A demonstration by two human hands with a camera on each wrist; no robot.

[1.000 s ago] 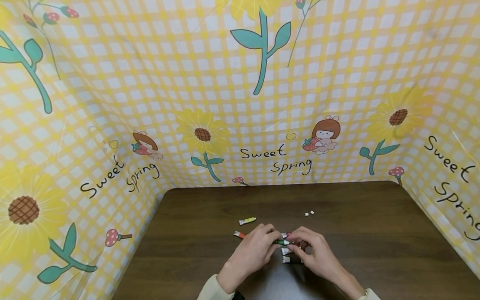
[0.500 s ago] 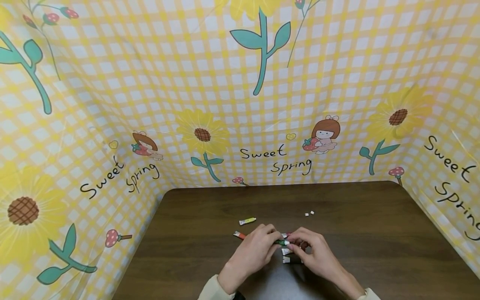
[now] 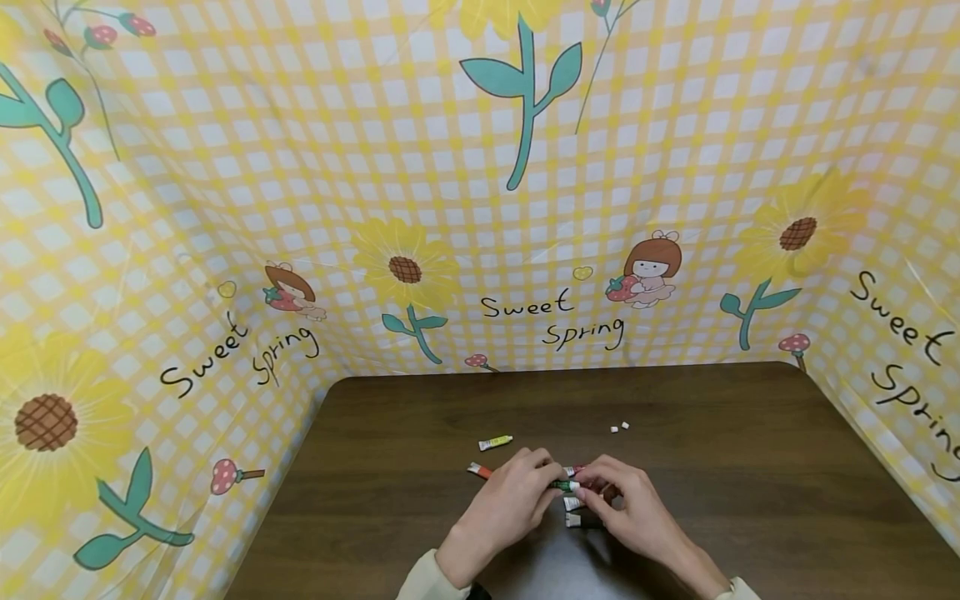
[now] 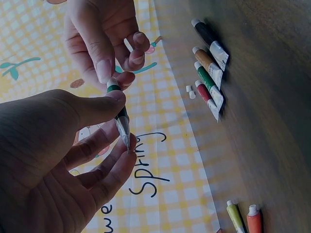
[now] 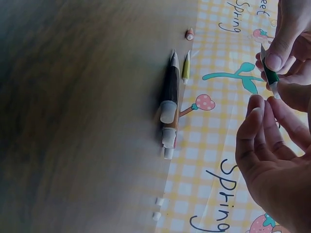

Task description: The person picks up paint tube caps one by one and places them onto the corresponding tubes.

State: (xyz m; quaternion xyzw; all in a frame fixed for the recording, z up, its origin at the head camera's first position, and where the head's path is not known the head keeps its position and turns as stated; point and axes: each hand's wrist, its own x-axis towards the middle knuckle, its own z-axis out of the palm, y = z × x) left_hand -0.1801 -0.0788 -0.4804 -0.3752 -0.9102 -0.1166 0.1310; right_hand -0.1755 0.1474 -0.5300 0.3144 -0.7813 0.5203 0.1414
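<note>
Between my hands is a small dark green paint tube point(image 4: 122, 121) with a white cap point(image 4: 112, 83), held above the table. My left hand point(image 3: 510, 492) pinches the tube's body between thumb and fingers, and the crimped end points away from the cap. At the other end, the thumb and fingers of my right hand point(image 3: 630, 500) pinch the white cap. Just beyond and below the hands lie black point(image 4: 206, 31), ochre point(image 4: 208, 59), green point(image 4: 206, 77) and red point(image 4: 204, 91) paint tubes in a row, partly hidden by my right hand in the head view.
A yellow tube point(image 3: 495, 443) and an orange-red tube point(image 3: 478, 471) lie on the left; my left hand partly covers the latter in the head view. Two small white pieces point(image 3: 619, 427) sit farther back on the brown table point(image 3: 390, 417). Checked cloth point(image 3: 487, 250) hangs round the table's edges.
My right fingertips have shifted slightly at the tube's white end, and less white shows there than one second ago. Both hands otherwise stay in place, and the lying tubes have not moved.
</note>
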